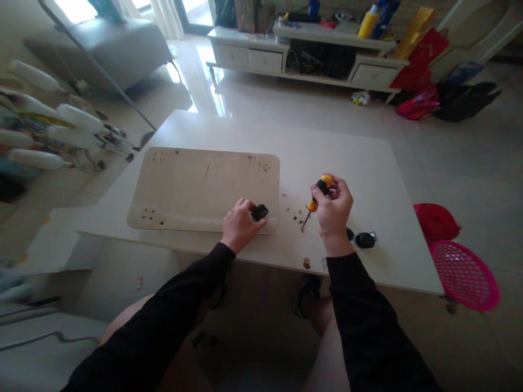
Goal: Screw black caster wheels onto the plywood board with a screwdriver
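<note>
My left hand (242, 224) is closed around a black caster (259, 212), just above the near right corner of a pale board (204, 190) with rounded corners. Small screw holes show at the board's other corners; my hand and the caster cover part of this one. My right hand (335, 207) grips a yellow and black screwdriver (321, 190), its tip angled down close to the tabletop. Several small screws (295, 218) lie near the tip. Beside my right wrist is another black caster (365, 239), with a further dark one partly hidden behind the wrist.
The white table (343, 147) bears all this; a small yellow and black piece (306, 263) lies at its near edge. Right of it stand a pink perforated basket (466, 275) and a red item (436, 222). A white cabinet (249, 57) stands beyond.
</note>
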A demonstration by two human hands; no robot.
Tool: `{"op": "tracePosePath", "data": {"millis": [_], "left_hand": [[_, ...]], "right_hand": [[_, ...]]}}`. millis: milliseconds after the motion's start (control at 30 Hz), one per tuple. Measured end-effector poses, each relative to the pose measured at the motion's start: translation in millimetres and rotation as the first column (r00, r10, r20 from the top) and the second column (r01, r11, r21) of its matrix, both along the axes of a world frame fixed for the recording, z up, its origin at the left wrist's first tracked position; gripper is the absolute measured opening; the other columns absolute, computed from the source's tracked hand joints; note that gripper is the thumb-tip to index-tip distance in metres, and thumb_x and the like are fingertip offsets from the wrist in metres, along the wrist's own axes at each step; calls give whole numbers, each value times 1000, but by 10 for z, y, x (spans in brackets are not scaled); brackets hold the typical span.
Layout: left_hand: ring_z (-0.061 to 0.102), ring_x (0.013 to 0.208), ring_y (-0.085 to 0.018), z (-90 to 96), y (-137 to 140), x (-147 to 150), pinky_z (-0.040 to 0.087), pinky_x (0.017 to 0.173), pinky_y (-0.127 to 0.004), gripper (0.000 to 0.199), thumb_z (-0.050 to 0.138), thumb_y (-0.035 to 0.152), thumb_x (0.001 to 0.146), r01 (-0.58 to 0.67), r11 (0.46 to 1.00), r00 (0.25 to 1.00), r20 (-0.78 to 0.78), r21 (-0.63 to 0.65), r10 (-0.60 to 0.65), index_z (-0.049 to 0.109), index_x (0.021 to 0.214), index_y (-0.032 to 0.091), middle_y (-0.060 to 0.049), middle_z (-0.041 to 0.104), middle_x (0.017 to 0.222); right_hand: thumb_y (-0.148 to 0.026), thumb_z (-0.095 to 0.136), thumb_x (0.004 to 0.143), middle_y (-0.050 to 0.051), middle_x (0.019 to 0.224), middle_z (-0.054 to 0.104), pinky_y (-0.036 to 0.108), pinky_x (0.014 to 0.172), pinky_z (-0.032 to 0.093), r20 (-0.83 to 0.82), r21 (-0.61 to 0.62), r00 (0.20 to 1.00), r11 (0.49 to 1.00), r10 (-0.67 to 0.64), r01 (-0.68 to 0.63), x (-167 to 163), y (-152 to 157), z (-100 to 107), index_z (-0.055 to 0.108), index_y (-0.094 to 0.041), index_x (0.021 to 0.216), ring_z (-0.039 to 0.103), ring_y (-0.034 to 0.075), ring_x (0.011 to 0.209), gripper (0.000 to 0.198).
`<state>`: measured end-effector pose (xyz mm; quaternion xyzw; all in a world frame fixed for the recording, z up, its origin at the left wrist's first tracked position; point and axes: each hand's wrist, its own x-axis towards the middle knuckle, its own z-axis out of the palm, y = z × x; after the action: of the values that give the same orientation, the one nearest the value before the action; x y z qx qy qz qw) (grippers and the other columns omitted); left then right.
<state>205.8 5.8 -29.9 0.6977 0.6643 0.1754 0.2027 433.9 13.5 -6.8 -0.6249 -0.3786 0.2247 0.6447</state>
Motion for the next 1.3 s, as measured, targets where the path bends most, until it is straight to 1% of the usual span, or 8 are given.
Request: {"op": "tracePosePath", "data": {"millis": [200,367,567,667,833,967,1133,1300], "left_hand": [[72,93,-25,27,-5,14,43,69,-33,31,81,34,82,9,1000,999,-31,-8,-9,65,106,23,-7,74,115],[73,98,-28,57,12,-7,44,70,-34,47,82,36,81,29,998,998,-50,-53,-32,63,123,24,-7,75,116],[73,101,-28,86,44,-96,49,74,-35,55,82,40,79,116,992,991,-56,-56,-119,62,128,25,-7,75,116],[72,97,-27,105,106,-202,52,76,-37,62,83,40,76,176,982,983,-47,-67,-179,62,132,24,-8,72,124],[68,85,-17,166,266,-385,57,79,-34,72,77,21,74,429,902,903,14,-39,-429,62,144,26,-8,63,137],[63,72,-12,183,367,-438,57,77,-34,80,71,18,78,566,824,816,-122,-31,-565,58,155,36,-7,56,144],[58,63,-7,141,434,-412,56,74,-34,71,65,18,85,643,764,742,-201,-58,-640,62,152,40,-6,54,149],[62,66,-8,161,461,-399,56,74,-33,60,68,17,84,642,763,748,-160,-75,-644,69,142,34,-7,53,149]], "right_hand": [[-36,84,73,1,102,72,32,83,55,9,-12,1000,1000,-25,25,0,28,-43,74,-23,112,61,11,85,43],[-35,84,72,1,102,72,31,80,55,-22,-29,1000,999,-18,18,-8,49,-76,74,-22,113,62,11,83,44],[-35,83,72,2,102,71,31,77,56,-36,-33,999,999,-3,2,-9,99,-116,71,-23,113,61,11,82,45],[-35,83,72,1,101,71,31,76,55,-42,-29,999,1000,-3,1,-19,113,-123,71,-23,112,61,11,81,43],[-33,83,74,1,103,70,31,77,56,-27,-30,1000,1000,4,-4,-33,120,-139,70,-23,113,63,11,83,43],[-32,83,73,1,101,70,31,78,56,-16,-34,1000,999,2,-2,-31,129,-175,70,-24,113,62,11,84,43],[-33,84,71,0,101,71,30,76,55,-19,-32,1000,999,4,-4,-56,132,-191,71,-24,111,62,10,82,43],[-33,83,71,0,101,71,31,76,55,-31,-30,999,999,11,-12,-82,130,-190,71,-24,110,62,10,80,42]]}}
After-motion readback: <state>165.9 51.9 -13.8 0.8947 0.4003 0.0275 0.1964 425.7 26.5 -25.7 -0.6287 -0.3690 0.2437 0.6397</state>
